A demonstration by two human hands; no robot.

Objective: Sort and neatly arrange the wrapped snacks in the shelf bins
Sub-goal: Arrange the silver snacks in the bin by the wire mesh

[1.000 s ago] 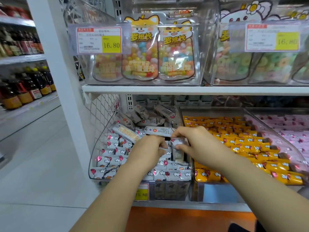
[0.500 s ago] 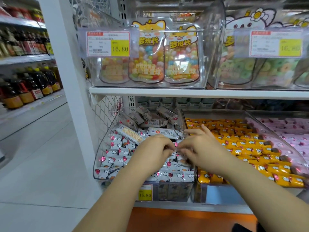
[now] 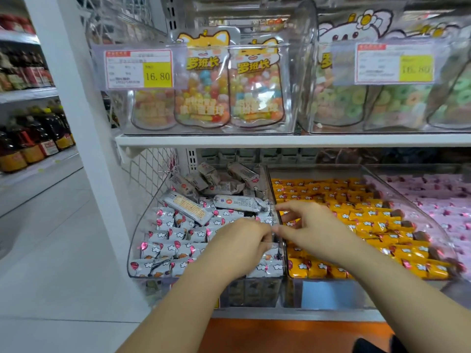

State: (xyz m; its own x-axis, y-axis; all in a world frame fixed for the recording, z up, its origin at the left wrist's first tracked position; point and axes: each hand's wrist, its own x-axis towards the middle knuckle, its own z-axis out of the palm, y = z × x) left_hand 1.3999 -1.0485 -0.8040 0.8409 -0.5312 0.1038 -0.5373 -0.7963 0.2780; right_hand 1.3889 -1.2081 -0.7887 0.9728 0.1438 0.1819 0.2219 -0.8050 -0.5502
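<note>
Both hands over the silver-wrapped snacks' clear bin [image 3: 139, 233]

The left hand [image 3: 239, 247] curls knuckles-up onto the front rows of silver-wrapped snacks [image 3: 175, 248]; its grasp is hidden. The right hand [image 3: 314, 229] is just beside it, above the bin's right wall, fingers loosely stretched leftward and holding nothing visible. Orange-wrapped snacks [image 3: 356, 212] fill the neighbouring bin.

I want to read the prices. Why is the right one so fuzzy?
Head view: the right price tag is hazed by glare on its clear cover, while the left price tag reads 16.80; head view: the left hand and right hand look motion-blurred.
</note>
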